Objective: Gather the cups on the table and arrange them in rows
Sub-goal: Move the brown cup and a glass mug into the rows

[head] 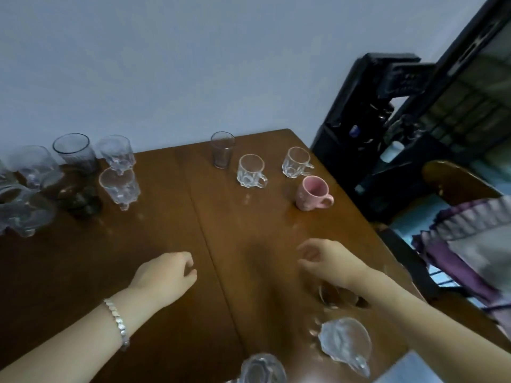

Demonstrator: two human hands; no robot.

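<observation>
Several clear glasses crowd the far left of the brown table (171, 222), among them a tall dark-tinted tumbler (74, 152) and a faceted glass (119, 186). At the far right stand a smoky tumbler (222, 149), two clear glass mugs (251, 170) (297, 161) and a pink mug (313, 192). Near me a clear glass (345, 341) sits under my right forearm, and another (262, 369) lies at the bottom edge. My left hand (166, 275) hovers over the table with fingers curled, holding nothing. My right hand (329, 261) holds nothing, its fingers apart, well short of the pink mug.
A black water dispenser (367, 128) stands past the table's far right corner. A wooden chair (453, 181) with a purple ruffled cushion (470, 233) sits along the right edge. A plain wall runs behind the table.
</observation>
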